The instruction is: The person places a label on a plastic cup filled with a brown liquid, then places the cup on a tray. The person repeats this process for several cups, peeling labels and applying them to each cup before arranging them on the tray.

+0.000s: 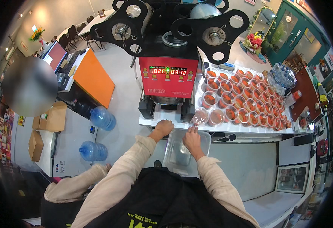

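Note:
A cup sealing machine (169,77) with a red front panel and a lit display stands on the white counter before me. Curled in a loose fist, my left hand (165,127) is at the counter's front edge, below the machine; whether anything is inside it is hidden. My right hand (192,139) stretches its fingers to the near side of a clear plastic cup (200,116), without closing around it. Beside that cup is another cup (216,116) with reddish contents. Under both hands sits a clear plastic container (179,149).
Many cups of orange-red drink (249,104) stand in rows right of the machine. Shrink-wrapped water bottles (282,74) lie beyond them. To the left are two blue water jugs (103,118), an orange-sided desk (93,78) and a chest freezer (69,154). Another person's sleeve (75,179) is close at my left.

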